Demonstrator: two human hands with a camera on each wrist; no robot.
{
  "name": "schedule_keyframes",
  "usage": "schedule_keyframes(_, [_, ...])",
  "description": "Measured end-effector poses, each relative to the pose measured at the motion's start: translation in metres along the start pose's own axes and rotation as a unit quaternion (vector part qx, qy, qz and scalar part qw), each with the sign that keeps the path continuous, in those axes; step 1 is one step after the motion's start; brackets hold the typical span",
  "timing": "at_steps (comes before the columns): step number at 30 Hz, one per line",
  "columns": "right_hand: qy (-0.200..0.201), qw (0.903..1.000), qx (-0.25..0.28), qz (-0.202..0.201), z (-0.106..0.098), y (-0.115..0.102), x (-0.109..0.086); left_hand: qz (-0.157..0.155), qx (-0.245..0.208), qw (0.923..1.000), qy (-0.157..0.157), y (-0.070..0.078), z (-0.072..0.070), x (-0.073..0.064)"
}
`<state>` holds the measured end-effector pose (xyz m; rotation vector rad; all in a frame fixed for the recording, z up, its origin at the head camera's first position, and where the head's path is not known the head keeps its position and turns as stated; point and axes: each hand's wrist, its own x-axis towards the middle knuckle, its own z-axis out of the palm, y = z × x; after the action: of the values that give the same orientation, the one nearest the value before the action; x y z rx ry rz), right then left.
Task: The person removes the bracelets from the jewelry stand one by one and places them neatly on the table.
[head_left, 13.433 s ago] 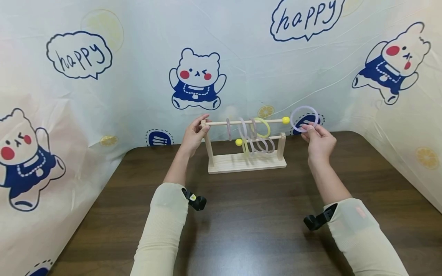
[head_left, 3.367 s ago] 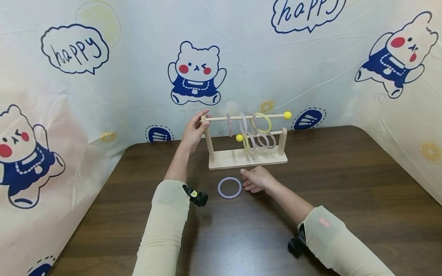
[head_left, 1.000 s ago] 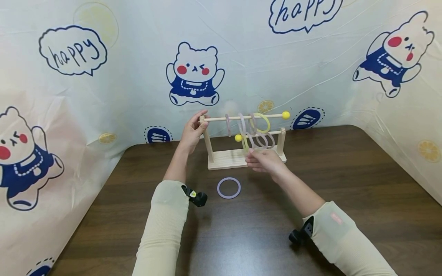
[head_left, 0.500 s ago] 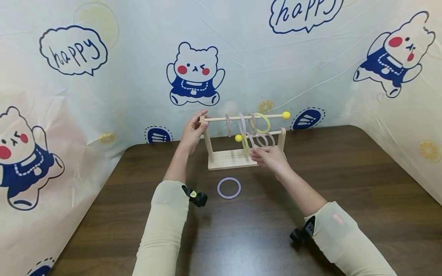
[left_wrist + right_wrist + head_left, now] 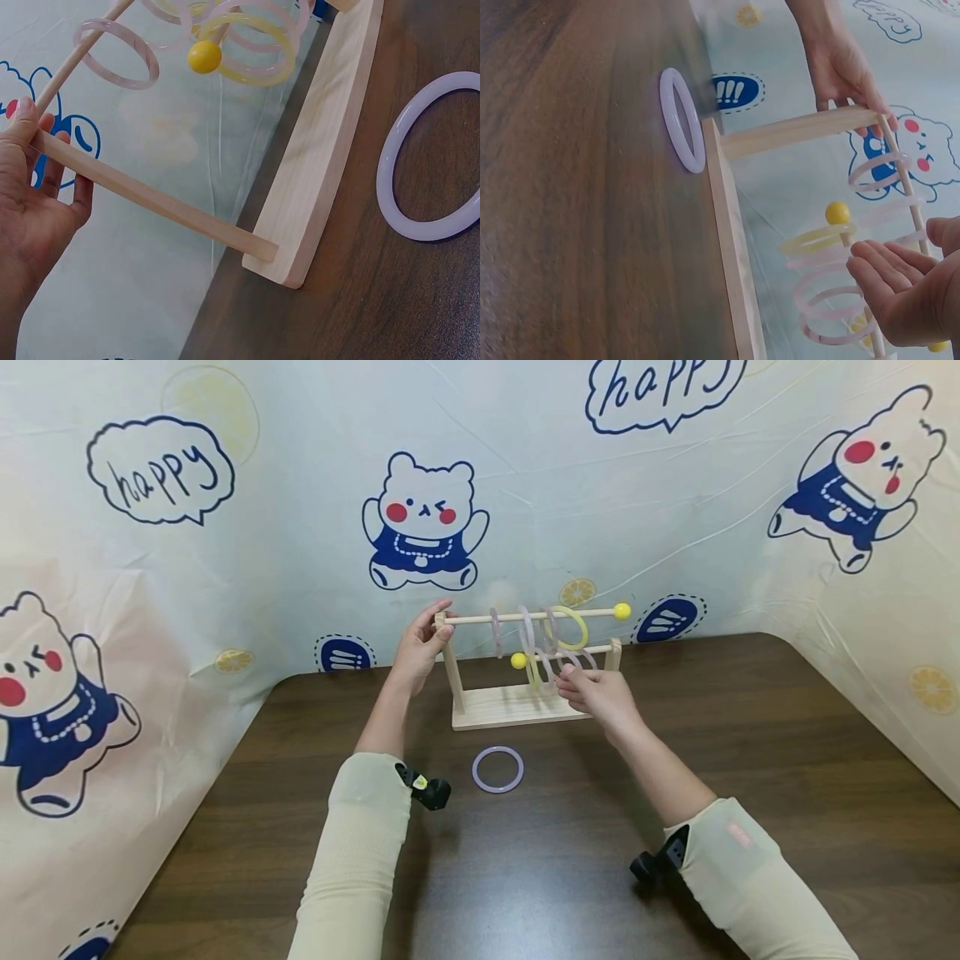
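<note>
My left hand [image 5: 422,647] grips the top of the left post of a wooden ring rack [image 5: 491,707], thumb in front and fingers behind. Pale pink rings and a yellow ring [image 5: 583,633] hang on its upper rod. More rings, pinkish ones and a yellow-green one [image 5: 533,673], hang from the lower rod. My right hand [image 5: 606,700] is in front of the lower rings, fingertips right at them and covering parts of them. In the right wrist view its fingers [image 5: 881,274] are nearly straight, the thumb apart. A lilac ring [image 5: 498,790] lies flat on the table before the rack.
Yellow beads cap the upper rod [image 5: 622,611] and the lower rod [image 5: 518,661] at opposite ends. The rack stands near the back edge of the brown wooden table [image 5: 525,877]. A printed cloth [image 5: 300,543] hangs behind and at the sides.
Earlier my right hand held the lilac ring up beside the upper rod; it now lies on the table. Over the last second that hand moves right along the lower rings. Left hand stays put.
</note>
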<state>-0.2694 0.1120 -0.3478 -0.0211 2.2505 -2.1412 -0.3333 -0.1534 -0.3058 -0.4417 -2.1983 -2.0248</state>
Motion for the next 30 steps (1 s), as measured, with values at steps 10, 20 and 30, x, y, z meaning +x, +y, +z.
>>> schedule_keyframes(10, [0.032,0.9994,0.001,-0.013,-0.012,-0.006,0.008,0.005,-0.003,1.0,0.0,0.0,0.0,0.0])
schedule_keyframes(20, [0.051,0.9984,-0.014,-0.018,-0.025,-0.014,0.016,-0.001,0.004,1.0,0.0,0.001,0.0,-0.001])
schedule_keyframes(30, [0.086,0.9943,-0.042,-0.047,-0.028,-0.017,0.027,-0.003,-0.007,1.0,0.005,-0.015,-0.005,0.01])
